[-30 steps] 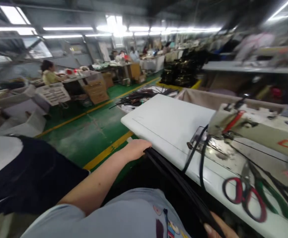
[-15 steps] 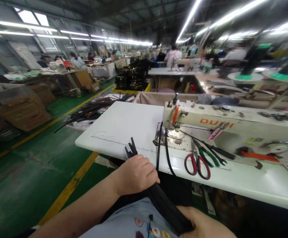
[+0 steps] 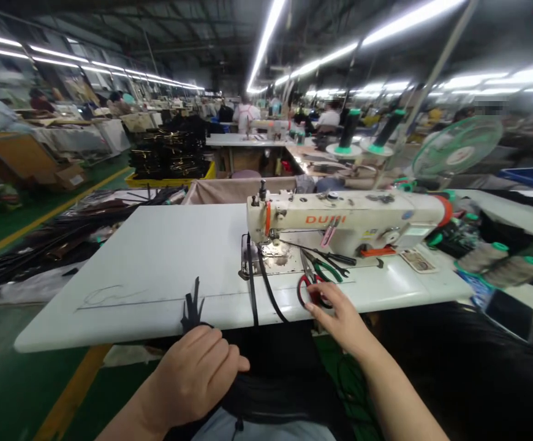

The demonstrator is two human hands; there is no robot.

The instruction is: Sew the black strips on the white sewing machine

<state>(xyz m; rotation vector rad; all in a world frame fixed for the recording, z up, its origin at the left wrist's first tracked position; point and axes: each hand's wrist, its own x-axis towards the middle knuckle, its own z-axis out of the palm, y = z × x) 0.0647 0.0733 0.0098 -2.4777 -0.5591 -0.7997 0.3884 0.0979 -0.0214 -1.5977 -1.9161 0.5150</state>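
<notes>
My left hand (image 3: 197,373) is closed around a bundle of black straps (image 3: 192,309) whose ends stick up over the front edge of the white sewing table (image 3: 156,263). My right hand (image 3: 340,318) reaches over that edge with its fingers spread, its fingertips on the red-handled scissors (image 3: 310,291). A cream sewing machine (image 3: 340,217) stands just behind. Two black straps (image 3: 260,282) hang from under its needle down over the table edge.
Green-handled pliers (image 3: 326,266) and dark tools lie beside the scissors. Thread cones (image 3: 482,257) and a green fan (image 3: 454,147) stand at the right. A heap of black straps (image 3: 64,233) lies left of the table. Other workers sit at distant tables.
My head has turned right and centred on the machine. My right hand let go of the strap bundle in my lap and moved up to the scissors. The left hand still grips the straps.
</notes>
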